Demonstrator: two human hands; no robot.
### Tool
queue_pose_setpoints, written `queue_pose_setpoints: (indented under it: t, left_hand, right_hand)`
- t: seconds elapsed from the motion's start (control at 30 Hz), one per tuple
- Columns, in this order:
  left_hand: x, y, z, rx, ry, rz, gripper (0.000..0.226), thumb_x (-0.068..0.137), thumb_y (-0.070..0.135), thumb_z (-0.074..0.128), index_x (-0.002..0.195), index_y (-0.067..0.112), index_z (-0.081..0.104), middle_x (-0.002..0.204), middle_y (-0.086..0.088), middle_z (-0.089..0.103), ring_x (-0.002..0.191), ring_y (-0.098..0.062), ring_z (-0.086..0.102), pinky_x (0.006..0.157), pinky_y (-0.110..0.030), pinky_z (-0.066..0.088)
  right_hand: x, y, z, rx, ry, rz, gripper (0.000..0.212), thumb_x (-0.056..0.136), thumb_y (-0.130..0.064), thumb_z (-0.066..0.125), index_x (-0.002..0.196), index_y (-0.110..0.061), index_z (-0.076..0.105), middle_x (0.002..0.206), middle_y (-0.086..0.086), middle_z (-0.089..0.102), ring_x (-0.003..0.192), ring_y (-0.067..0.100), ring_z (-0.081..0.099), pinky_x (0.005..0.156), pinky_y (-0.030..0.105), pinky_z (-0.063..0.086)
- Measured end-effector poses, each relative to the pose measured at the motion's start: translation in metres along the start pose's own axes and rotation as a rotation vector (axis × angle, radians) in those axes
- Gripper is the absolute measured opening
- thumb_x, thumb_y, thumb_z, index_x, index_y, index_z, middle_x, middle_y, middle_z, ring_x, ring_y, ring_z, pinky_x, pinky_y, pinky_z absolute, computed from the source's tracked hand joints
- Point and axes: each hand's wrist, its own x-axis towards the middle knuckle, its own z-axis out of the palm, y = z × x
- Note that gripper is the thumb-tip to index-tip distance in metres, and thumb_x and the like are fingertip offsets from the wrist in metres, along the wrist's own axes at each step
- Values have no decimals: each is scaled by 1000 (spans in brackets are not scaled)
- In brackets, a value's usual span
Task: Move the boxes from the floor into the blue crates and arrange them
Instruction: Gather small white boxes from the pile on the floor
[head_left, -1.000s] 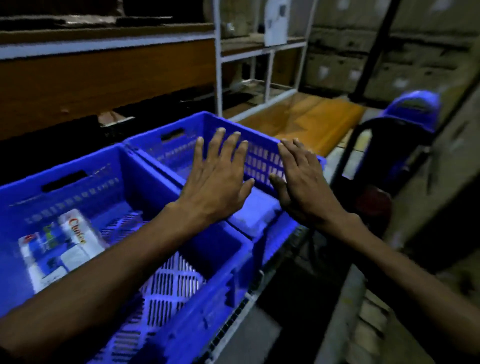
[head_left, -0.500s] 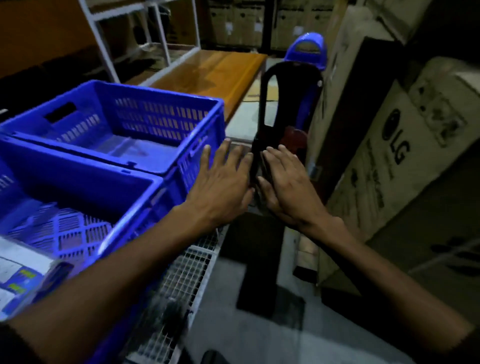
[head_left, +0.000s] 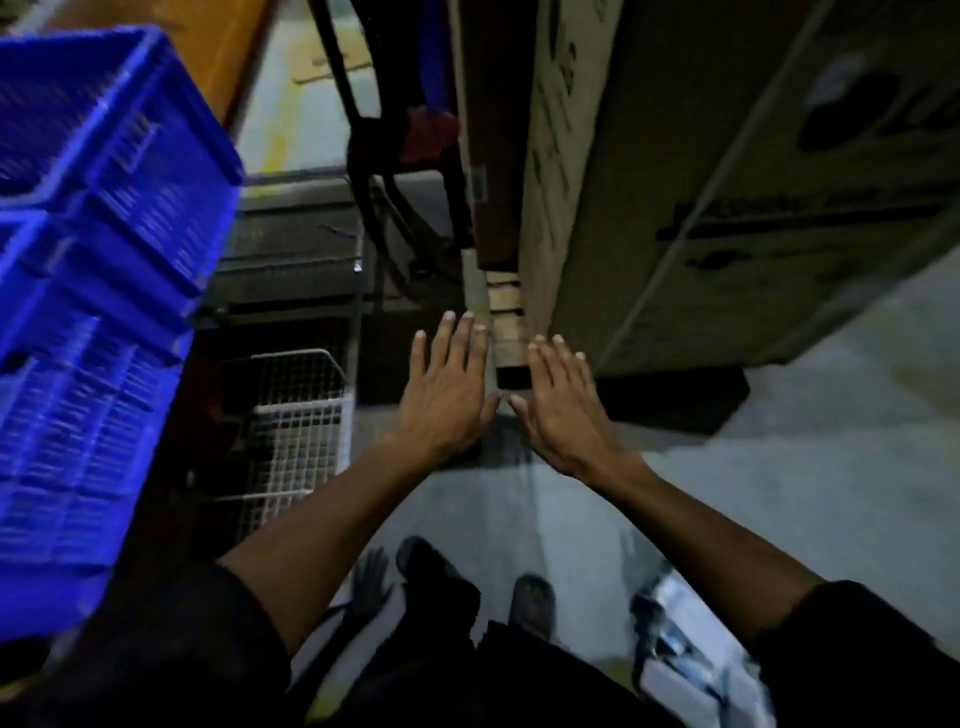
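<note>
Two hands, left and right, flat, empty, blue crates left, big cartons ahead

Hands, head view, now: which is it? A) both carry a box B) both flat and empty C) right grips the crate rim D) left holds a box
B: the left hand and right hand are spread, fingers straight, side by side above the floor, nothing in them.

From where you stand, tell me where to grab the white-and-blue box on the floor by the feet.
Grip the white-and-blue box across its long edges, coming from above with the right hand: it lies flat on the floor, broad face up. Blur and the right sleeve hide its far end.
</note>
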Motion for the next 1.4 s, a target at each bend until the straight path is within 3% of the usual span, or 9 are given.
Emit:
queue_pose_setpoints:
  t: [0.23,0.4,0.5,0.77,0.87,1.0,1.2,1.4]
  left_hand:
    - [-29,68,54,60,11,233,90,99,60,34,158,11,-12,164,-13,-26,150,-32,-27,122,-59,-2]
    - [-51,93,73,60,-43,361,87,100,61,30,159,11,-8,164,-13,-25,150,-32,-27,122,-57,-8]
    - [-69,102,91,30,-121,419,84,101,58,30,160,10,-7,165,-13,-24,150,-33,-27,121,-56,-11]
    - [-119,160,129,81,-317,673,79,102,56,30,160,10,1,167,-14,-13,152,-36,-17,121,-60,-3]
    - [-139,190,133,95,-344,750,79,102,55,31,160,11,1,167,-13,-11,153,-35,-15,121,-58,-4]
    - [-160,233,142,107,-370,809,78,102,54,34,160,11,3,168,-13,-9,153,-35,-13,122,-59,-2]
    - [-195,300,167,137,-404,825,76,102,52,37,158,8,10,167,-14,0,154,-36,-8,121,-59,3]
    - [-236,378,222,150,-416,728,76,101,50,40,158,9,14,167,-14,3,154,-37,-5,121,-59,5]
  right_hand:
    - [-101,40,20,-106,10,249,70,103,-49,22,156,-4,22,165,16,14,154,32,3,122,57,11]
    - [-161,43,38,-53,12,473,71,101,-49,25,157,-5,18,166,16,11,154,32,1,123,56,7]
    - [-199,39,50,-12,2,565,71,100,-48,27,155,-3,24,164,18,17,153,35,6,123,55,8]
    - [-321,28,73,105,4,852,71,99,-49,24,150,-2,35,158,20,31,149,38,24,121,54,20]
    - [-367,32,74,144,0,939,66,98,-43,34,148,0,38,154,23,38,145,41,31,118,53,27]
    - [-420,47,78,159,5,990,63,95,-34,48,144,4,41,147,27,44,137,45,40,114,53,33]
    - [-497,91,95,290,51,1029,65,95,-37,44,144,4,39,144,26,45,135,41,41,115,46,33]
    - [-586,161,145,395,11,1033,61,97,-35,49,145,1,38,139,24,49,127,40,47,108,44,38]
